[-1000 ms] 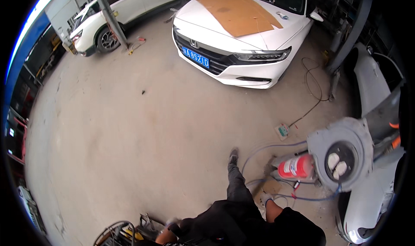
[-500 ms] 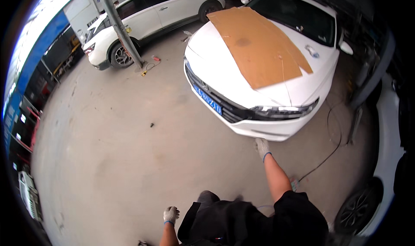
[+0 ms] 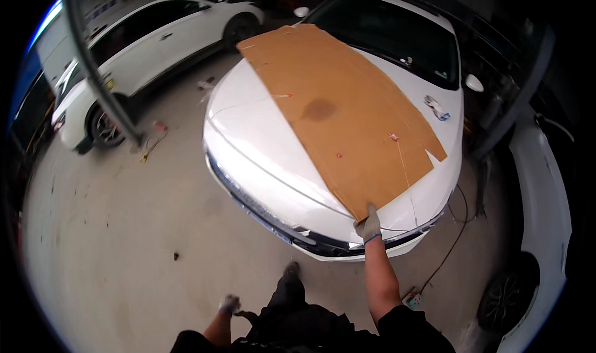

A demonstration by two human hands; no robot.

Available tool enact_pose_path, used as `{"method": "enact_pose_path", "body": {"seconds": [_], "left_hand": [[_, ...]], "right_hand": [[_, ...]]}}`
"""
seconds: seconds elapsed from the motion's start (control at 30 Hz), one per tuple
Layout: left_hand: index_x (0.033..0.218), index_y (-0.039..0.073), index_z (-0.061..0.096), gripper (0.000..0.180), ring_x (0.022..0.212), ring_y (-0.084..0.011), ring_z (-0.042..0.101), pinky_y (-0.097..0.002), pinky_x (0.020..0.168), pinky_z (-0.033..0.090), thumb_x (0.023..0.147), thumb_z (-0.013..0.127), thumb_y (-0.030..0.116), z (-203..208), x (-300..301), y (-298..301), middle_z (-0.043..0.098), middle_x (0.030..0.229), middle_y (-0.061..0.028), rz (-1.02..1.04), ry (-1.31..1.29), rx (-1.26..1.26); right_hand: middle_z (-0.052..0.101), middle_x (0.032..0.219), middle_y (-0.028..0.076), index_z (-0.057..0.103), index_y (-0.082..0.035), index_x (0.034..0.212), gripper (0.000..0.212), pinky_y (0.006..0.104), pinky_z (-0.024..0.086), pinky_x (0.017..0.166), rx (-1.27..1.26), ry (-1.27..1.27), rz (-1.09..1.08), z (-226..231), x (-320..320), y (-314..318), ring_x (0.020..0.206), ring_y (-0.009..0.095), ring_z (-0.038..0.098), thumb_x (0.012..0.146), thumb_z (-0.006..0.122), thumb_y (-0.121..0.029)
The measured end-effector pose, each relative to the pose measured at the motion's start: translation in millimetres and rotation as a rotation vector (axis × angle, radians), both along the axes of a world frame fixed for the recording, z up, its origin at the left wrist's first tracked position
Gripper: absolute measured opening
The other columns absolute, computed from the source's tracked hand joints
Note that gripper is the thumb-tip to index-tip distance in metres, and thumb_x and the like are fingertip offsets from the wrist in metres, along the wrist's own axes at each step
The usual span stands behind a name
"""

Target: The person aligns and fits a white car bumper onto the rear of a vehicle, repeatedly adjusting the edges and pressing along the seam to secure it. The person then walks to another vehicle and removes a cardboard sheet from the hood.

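A large brown cardboard sheet [image 3: 347,123] lies over the hood of a white car [image 3: 254,142]. My right hand [image 3: 369,225], in a pale work glove with a blue cuff, is closed at the sheet's near corner, its fingers against the cardboard just above the headlight. Low by my side hangs my left hand [image 3: 230,304], also gloved, away from the car. It is small and blurred, so its fingers cannot be made out. A dark round stain and small red bits show on the cardboard.
A clear-and-blue item [image 3: 436,108] rests on the hood near the windshield. A dark cable [image 3: 456,247] runs along the floor to a power strip [image 3: 412,298]. A grey post [image 3: 99,73] stands by another white car [image 3: 180,33]. A small dark object [image 3: 176,255] lies on the floor.
I have come closer to the car. My right hand has gone from in front of the bumper up to the cardboard's near corner and taken hold there. My left hand stays low.
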State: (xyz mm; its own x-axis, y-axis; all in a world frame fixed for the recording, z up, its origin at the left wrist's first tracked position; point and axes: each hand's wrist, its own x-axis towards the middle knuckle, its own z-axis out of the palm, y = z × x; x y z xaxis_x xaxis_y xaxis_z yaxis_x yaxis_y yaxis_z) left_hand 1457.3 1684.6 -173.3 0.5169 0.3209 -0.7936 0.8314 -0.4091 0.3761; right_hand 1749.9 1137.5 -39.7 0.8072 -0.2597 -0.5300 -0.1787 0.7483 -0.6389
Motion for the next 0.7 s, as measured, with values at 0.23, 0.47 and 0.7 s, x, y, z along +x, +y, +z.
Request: {"method": "enact_pose_path", "body": {"seconds": [0.23, 0.47, 0.7], "left_hand": [[0.078, 0.01, 0.054, 0.028, 0.046, -0.0086, 0.044, -0.0235, 0.041, 0.033, 0.096, 0.05, 0.03, 206.3, 511.4, -34.1, 0.05, 0.061, 0.0024, 0.115, -0.662, -0.722], [0.101, 0.005, 0.053, 0.047, 0.074, -0.0176, 0.051, -0.0322, 0.065, 0.043, 0.097, 0.05, 0.052, 340.5, 638.3, -116.9, 0.055, 0.085, -0.0054, 0.108, -0.662, -1.306], [0.117, 0.001, 0.049, 0.052, 0.095, -0.0256, 0.05, -0.0412, 0.082, 0.04, 0.094, 0.054, 0.047, 390.8, 592.0, -87.8, 0.054, 0.105, -0.011, -0.503, -0.577, -1.091]], "right_hand": [[0.066, 0.115, 0.011, 0.06, 0.005, 0.123, 0.042, 0.0331, 0.051, 0.088, -0.517, -0.107, -0.256, 168.0, -53.9, 68.8, 0.101, 0.02, 0.064, 0.09, 0.067, -0.02], [0.066, 0.112, 0.015, 0.058, 0.009, 0.121, 0.045, 0.0347, 0.056, 0.084, -0.558, -0.078, -0.596, 253.7, -271.3, 139.8, 0.097, 0.023, 0.067, 0.082, 0.064, -0.012], [0.069, 0.11, 0.014, 0.066, 0.001, 0.118, 0.039, 0.037, 0.055, 0.083, -1.081, 0.265, -0.54, 231.6, -393.0, 285.9, 0.096, 0.026, 0.068, 0.087, 0.069, -0.021]]}}
